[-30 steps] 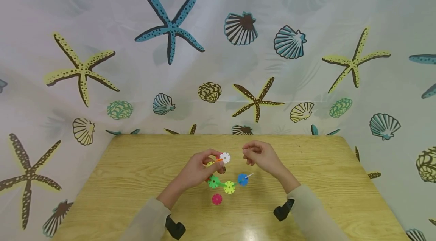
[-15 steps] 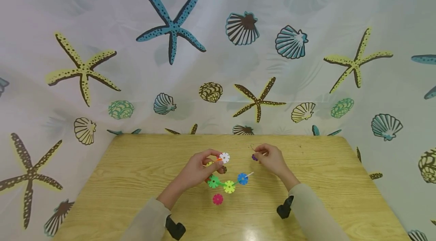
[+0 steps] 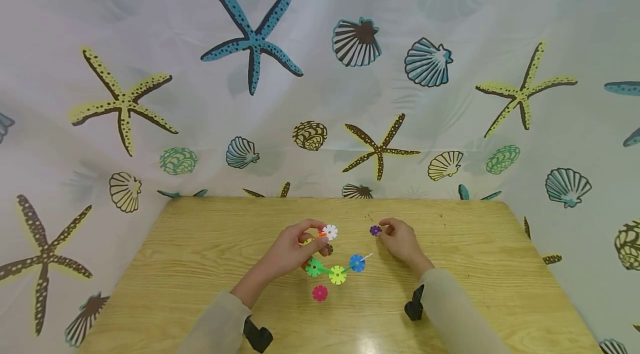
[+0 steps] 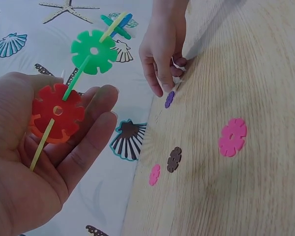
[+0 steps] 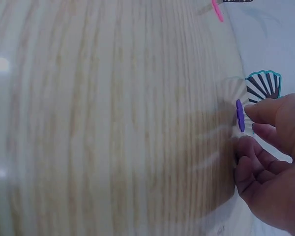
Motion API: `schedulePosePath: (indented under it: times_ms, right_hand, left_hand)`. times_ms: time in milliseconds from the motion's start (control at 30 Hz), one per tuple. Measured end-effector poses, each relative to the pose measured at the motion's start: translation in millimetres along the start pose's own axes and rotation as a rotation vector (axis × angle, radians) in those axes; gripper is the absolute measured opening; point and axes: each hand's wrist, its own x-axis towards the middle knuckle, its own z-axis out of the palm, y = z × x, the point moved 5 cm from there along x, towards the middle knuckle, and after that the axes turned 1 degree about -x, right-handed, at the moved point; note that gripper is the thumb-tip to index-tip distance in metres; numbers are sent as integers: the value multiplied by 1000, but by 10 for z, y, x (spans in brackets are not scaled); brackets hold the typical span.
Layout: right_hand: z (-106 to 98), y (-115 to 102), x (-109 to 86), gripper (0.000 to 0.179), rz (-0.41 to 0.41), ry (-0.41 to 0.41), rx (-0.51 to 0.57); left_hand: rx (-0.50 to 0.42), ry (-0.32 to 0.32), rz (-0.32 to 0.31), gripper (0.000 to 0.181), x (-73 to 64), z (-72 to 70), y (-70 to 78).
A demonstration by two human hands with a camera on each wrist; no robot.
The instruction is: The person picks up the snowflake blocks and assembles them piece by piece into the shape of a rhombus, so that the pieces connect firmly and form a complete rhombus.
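Note:
My left hand [image 3: 295, 245] grips a linked chain of notched plastic discs, held above the table. A white disc [image 3: 329, 232] shows at its fingertips; a green disc [image 3: 314, 267], a yellow disc [image 3: 337, 274] and a blue disc [image 3: 357, 263] hang off below. In the left wrist view, a red disc [image 4: 59, 110] of the chain sits over the palm, its fingers bent behind it. My right hand [image 3: 400, 240] is low at the table's far part, thumb and index fingertips right at the edge of a purple disc [image 3: 375, 230], which lies on the tabletop.
Loose on the wooden table [image 3: 200, 265] lie a larger pink disc [image 4: 233, 137], a brown disc [image 4: 174, 160] and a smaller pink disc [image 4: 155, 174]. A cloth backdrop [image 3: 320, 93] with starfish and shells rises behind the table's far edge and at both sides.
My right hand has moved right and slightly down toward the tabletop, and the purple disc, earlier hidden, now shows at its fingertips. My left hand keeps its grip, almost still.

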Motion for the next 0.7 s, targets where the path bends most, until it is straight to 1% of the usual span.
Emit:
schedulePosePath:
  times_ms: [67, 133, 267, 433, 533, 700]
  right_hand:
    - [13, -3, 13, 32, -14, 6, -15]
    - [33, 2, 27, 34, -10, 5, -43]
    - [69, 14, 47, 37, -15, -3, -119]
    - [86, -7, 44, 37, -37, 1, -177]
    - [83, -19, 35, 34, -36, 7, -186]
    - [79, -9, 35, 30, -18, 9, -170]
  left_hand:
    - [1, 2, -5, 41, 2, 0, -5]
    - [-2, 0, -7, 42, 5, 2, -6]
    - [-1, -3, -2, 44, 13, 10, -2]
    - [12, 2, 1, 44, 25, 18, 10]
    - [10, -2, 8, 44, 27, 24, 17]
    - [3, -2, 8, 45, 28, 25, 23]
